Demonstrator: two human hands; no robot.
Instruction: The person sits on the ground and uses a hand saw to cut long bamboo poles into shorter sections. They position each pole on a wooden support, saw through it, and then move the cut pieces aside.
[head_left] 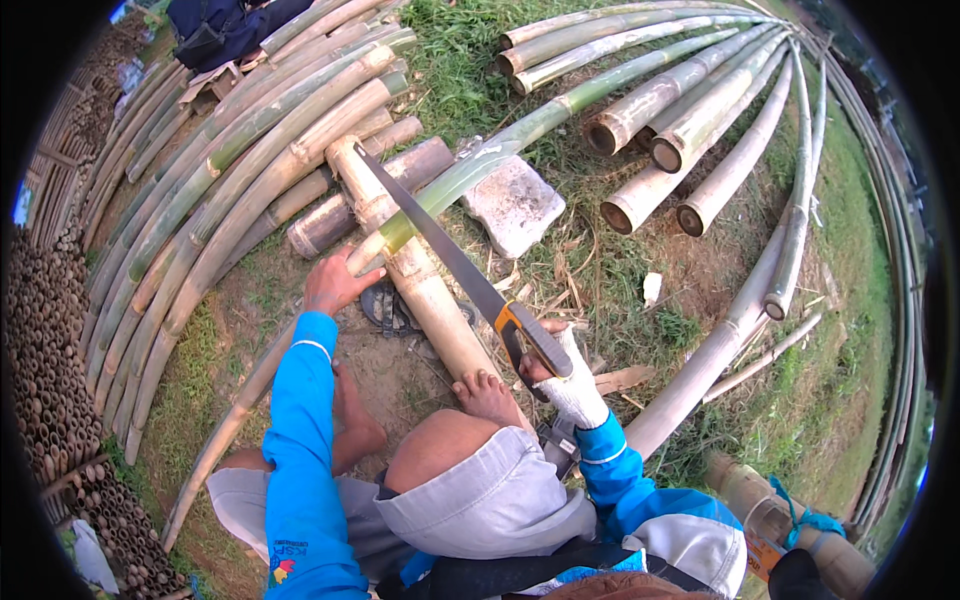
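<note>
My bare left hand (332, 284) is wrapped round a long, partly green bamboo pole (490, 158), which runs from the upper right down to the lower left. In my right hand (572, 385), covered by a white glove with bare fingertips, is the orange and black handle of a hand saw (462, 266). The saw's long blade crosses the pole just right of my left hand; whether its teeth have cut in, I cannot tell. Under the pole lies a thick pale bamboo piece (436, 303), with my bare foot (490, 396) against its near end.
Cut bamboo poles (245, 150) lie stacked at left, beside a pile of short bamboo pieces (45, 350). More poles (715, 120) fan out at upper right. A pale stone block (514, 205) sits beyond the saw. A sandal (385, 308) lies beside the thick piece.
</note>
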